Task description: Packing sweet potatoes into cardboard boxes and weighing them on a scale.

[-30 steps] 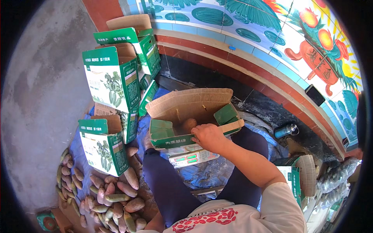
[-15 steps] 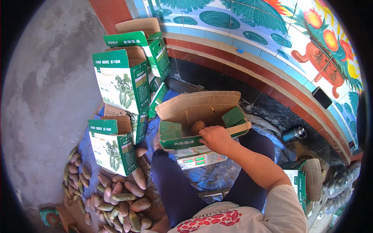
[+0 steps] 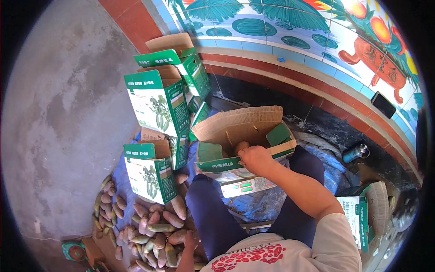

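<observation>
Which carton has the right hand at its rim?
The carton at the person's knees, by the scale's green displays; the other cartons stand untouched to either side.

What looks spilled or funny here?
The pink and green root vegetables lie in a loose, jumbled heap by the left hand, outside the nearby green-and-white box. They could look spilled, though they may have been put there deliberately.

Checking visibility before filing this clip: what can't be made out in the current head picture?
All in the head view:
Middle box: its floor, hidden by its front wall and the right hand.
Left hand: whether its grip holds the nearby root; fingers too small.
White scale: its rear, hidden by the middle box.
Mural: cut off by the top edge.
</observation>
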A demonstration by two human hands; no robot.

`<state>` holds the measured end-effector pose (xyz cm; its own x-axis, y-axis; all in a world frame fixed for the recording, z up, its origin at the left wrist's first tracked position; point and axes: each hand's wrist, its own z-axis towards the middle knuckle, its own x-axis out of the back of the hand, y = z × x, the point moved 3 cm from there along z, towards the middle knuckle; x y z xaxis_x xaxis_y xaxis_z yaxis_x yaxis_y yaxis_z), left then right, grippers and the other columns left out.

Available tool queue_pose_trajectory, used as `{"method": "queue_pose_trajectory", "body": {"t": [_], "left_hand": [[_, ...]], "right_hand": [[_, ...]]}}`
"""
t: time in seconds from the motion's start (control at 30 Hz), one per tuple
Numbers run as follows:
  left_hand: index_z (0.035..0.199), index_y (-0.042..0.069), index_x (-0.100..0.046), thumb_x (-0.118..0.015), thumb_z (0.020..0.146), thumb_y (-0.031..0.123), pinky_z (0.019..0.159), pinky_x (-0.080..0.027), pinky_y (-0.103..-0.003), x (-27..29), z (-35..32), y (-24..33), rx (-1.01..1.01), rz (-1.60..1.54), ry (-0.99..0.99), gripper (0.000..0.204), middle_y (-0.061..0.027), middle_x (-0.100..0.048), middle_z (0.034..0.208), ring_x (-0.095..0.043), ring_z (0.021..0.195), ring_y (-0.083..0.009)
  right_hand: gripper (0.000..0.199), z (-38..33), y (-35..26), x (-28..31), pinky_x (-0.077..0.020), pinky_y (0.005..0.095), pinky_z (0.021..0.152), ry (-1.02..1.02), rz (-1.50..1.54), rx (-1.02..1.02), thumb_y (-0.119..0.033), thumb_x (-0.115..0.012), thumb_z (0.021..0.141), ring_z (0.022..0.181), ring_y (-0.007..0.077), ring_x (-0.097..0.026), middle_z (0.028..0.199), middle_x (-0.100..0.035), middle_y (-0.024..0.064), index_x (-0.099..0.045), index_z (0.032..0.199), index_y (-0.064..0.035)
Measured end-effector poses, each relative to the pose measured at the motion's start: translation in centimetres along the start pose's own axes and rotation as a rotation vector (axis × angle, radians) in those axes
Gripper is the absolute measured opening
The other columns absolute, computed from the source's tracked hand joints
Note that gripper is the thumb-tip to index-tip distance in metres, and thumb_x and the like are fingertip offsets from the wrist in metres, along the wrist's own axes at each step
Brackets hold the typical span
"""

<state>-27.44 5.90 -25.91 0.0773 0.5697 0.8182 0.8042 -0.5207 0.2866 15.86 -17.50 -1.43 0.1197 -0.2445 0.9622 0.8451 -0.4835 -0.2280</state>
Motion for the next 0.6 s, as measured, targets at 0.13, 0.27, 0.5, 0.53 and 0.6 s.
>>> {"method": "queue_pose_trajectory", "body": {"t": [0.13,0.27,0.5,0.53,0.6], "left_hand": [[0.11,0.003,-0.052,-0.076,0.066,0.023,0.082,-0.046,-0.042,7.3,0.6,3.1,0.04,-0.223,0.317,0.054,-0.0197,-0.062,0.095,-0.059,0.093,-0.0369],[0.105,0.001,-0.053,-0.075,0.065,0.016,0.082,-0.045,-0.04,15.8,0.2,8.1,-0.125,-0.278,0.709,0.048,-0.0181,-0.06,0.095,-0.057,0.091,-0.0339],[0.105,-0.001,-0.054,-0.069,0.07,0.007,0.084,-0.043,-0.035,28.4,-3.2,20.5,-0.386,-0.452,0.965,0.039,-0.0145,-0.058,0.097,-0.055,0.09,-0.0262],[0.106,-0.001,-0.054,-0.069,0.071,0.006,0.084,-0.043,-0.034,29.4,-3.3,22.1,-0.421,-0.518,0.956,0.039,-0.0133,-0.058,0.098,-0.055,0.091,-0.0241],[0.107,-0.001,-0.054,-0.067,0.072,0.004,0.085,-0.042,-0.031,30.5,-3.2,25.6,-0.476,-0.539,0.945,0.038,-0.011,-0.057,0.099,-0.053,0.094,-0.0203]], "right_hand": [[0.012,0.1,0.0,-0.4,-0.05,0.0365,0.066,0.05,0.027,0.012,-0.019,-0.06,0.077,0.077,0.0263,-0.062,0.076,-0.064,0.0092,-0.061,0.08,-0.0076],[0.01,0.3,-0.5,-0.5,-0.0502,0.0361,0.066,0.068,0.007,0.035,-0.018,-0.059,0.077,0.077,0.0263,-0.062,0.077,-0.064,0.009,-0.062,0.079,-0.008],[0.012,-0.1,-0.7,-0.5,-0.051,0.036,0.065,0.025,0.001,0.049,-0.012,-0.054,0.079,0.077,0.0252,-0.065,0.081,-0.065,0.0097,-0.062,0.086,-0.0072],[0.013,-0.1,-0.8,-0.4,-0.0511,0.0359,0.065,0.019,-0.005,0.056,-0.012,-0.053,0.079,0.077,0.025,-0.065,0.081,-0.065,0.0099,-0.062,0.086,-0.0068],[0.013,-0.4,-0.6,-0.3,-0.0512,0.0359,0.065,0.021,0.008,0.052,-0.012,-0.053,0.079,0.078,0.0249,-0.065,0.082,-0.065,0.01,-0.062,0.086,-0.0066]]}}
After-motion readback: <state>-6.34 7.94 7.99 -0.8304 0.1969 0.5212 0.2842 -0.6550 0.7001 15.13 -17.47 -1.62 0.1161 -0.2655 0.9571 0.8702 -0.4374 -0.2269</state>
